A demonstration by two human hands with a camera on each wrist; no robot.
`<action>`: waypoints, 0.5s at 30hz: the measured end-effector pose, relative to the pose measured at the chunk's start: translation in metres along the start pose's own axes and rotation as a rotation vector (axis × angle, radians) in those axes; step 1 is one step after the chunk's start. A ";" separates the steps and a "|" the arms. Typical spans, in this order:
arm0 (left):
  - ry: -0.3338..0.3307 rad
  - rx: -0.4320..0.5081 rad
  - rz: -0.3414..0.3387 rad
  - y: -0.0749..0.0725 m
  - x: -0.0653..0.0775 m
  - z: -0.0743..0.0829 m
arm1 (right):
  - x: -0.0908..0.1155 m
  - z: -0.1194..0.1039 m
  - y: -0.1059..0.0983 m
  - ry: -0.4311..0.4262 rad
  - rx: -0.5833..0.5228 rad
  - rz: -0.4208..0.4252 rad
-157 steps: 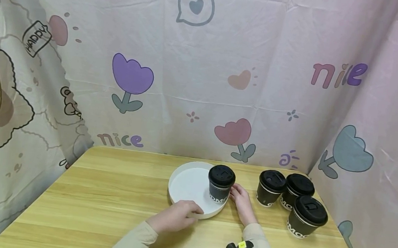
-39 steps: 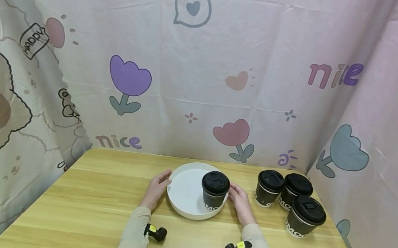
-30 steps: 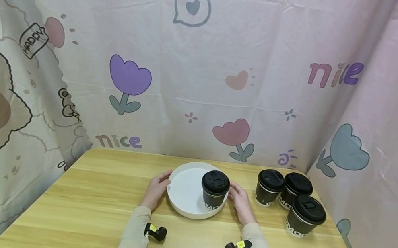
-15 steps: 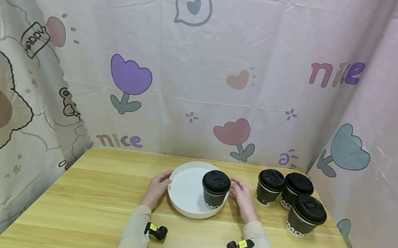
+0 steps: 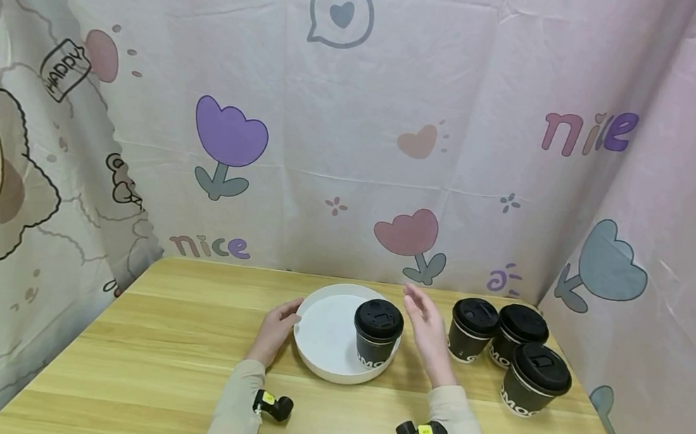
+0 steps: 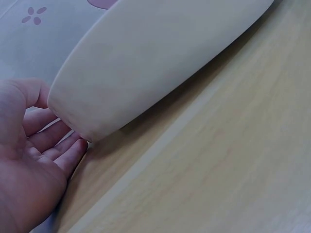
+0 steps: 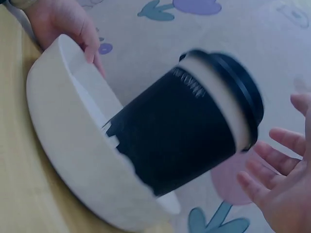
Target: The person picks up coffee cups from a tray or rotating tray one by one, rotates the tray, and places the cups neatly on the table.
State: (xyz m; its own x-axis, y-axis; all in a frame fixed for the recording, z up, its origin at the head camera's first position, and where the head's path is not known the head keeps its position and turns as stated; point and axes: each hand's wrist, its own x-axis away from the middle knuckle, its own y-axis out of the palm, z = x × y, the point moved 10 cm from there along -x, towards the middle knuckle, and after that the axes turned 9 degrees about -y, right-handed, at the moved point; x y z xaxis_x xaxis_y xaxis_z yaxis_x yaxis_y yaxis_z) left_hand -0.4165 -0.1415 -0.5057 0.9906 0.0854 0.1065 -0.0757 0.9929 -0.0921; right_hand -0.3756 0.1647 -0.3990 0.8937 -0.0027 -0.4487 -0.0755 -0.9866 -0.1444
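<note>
A round white tray [image 5: 326, 328] with a raised rim lies on the wooden table, and a lidded black paper coffee cup [image 5: 376, 337] stands upright inside its right part. My left hand [image 5: 274, 329] grips the tray's left edge; the left wrist view shows the thumb over the rim and the other fingers [image 6: 53, 141] against the outer wall. Raised beside the cup on the right is my right hand [image 5: 428, 331]. In the right wrist view its fingers [image 7: 272, 170] are loosely spread and hold nothing, with a gap between them and the cup lid [image 7: 238, 90].
Three more lidded black coffee cups stand close together at the table's right: one at the left [image 5: 471, 332], one behind [image 5: 522, 327], one in front [image 5: 535, 378]. A patterned curtain [image 5: 356, 140] hangs along the table's back and sides.
My left hand has gone from the tray's front to its left edge. The cup now stands slightly nearer the tray's front. My right hand has just come off the tray's right side and risen.
</note>
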 end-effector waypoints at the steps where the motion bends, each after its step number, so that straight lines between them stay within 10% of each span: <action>1: -0.003 0.000 0.000 0.000 0.000 -0.001 | 0.000 -0.008 0.002 -0.032 0.023 -0.014; 15: 0.004 -0.001 0.003 -0.001 0.000 -0.001 | 0.012 -0.044 0.044 -0.295 0.447 -0.241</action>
State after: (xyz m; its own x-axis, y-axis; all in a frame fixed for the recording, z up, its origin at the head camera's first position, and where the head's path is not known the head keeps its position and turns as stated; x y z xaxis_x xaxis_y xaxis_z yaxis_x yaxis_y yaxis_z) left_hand -0.4168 -0.1423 -0.5069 0.9909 0.0881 0.1020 -0.0787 0.9925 -0.0932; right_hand -0.3483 0.1146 -0.3722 0.7526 0.3218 -0.5745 -0.1220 -0.7892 -0.6019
